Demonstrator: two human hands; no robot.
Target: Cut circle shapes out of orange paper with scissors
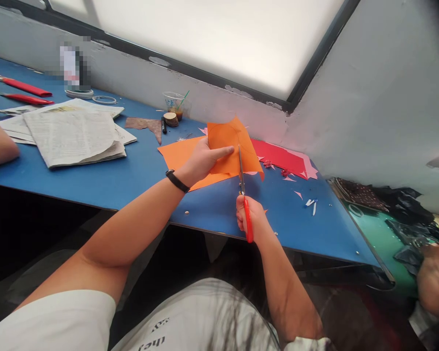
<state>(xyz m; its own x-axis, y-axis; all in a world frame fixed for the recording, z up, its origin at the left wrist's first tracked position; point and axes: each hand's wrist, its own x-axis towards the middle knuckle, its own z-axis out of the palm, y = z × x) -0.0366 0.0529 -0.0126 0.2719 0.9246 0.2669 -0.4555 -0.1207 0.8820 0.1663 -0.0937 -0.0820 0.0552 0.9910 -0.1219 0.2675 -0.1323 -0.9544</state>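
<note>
My left hand (205, 158) grips a piece of orange paper (225, 139) by its left side, the thumb lying on top and the other fingers hidden behind it. A faint curved line is drawn on the paper. My right hand (251, 217) is closed round the red handles of a pair of scissors (247, 222). The scissors' blades point away from me and lie against the paper's right part, near its middle. Under the held piece, a larger orange sheet (181, 155) rests on the blue table.
Red paper (283, 158), pink scraps (299, 195) and small blue-and-white pieces (312, 204) lie to the right. Folded newspapers (75, 136) lie left. A plastic cup (174, 102) and wooden disc (170, 119) stand near the wall. Another person's hand (436, 253) shows far right.
</note>
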